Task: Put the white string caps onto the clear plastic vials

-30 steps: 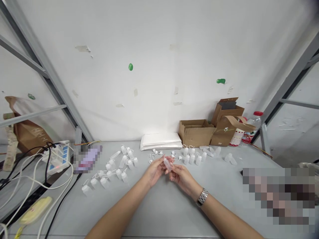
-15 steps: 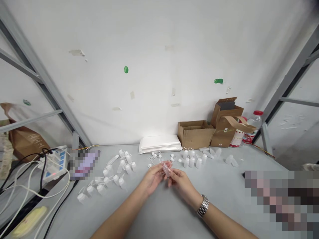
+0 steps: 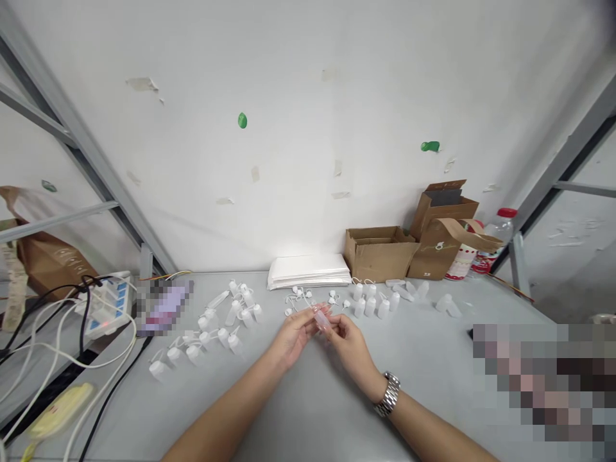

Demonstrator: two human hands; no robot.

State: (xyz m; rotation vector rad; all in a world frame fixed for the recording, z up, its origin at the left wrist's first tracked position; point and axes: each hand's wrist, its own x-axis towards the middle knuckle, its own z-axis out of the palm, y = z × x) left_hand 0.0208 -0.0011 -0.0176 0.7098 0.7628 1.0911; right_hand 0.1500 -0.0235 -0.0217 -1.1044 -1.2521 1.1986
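Low in the middle of the head view, my left hand point(image 3: 294, 337) and my right hand point(image 3: 349, 343) meet around one small translucent plastic piece point(image 3: 321, 319). The fingers of both hands are closed on it, with the piece tilted between them. Just beyond my fingers lie several small white caps with loops point(image 3: 332, 297). Several small white bottles point(image 3: 194, 354) stand or lie to the left of my hands. More white bottles point(image 3: 384, 309) stand to the right, beside some clear plastic pieces point(image 3: 447, 305).
A white paper stack point(image 3: 308, 272), an open cardboard box point(image 3: 380, 253), a brown paper bag point(image 3: 436, 250) and a red-capped bottle point(image 3: 500, 228) line the wall. At left are a power strip point(image 3: 108, 305), cables, a purple item point(image 3: 168, 305) and a yellow item point(image 3: 60, 410).
The camera view has shifted slightly. My right hand has turned a little, its fingers more curled, and the plastic piece sits at a slightly different angle.
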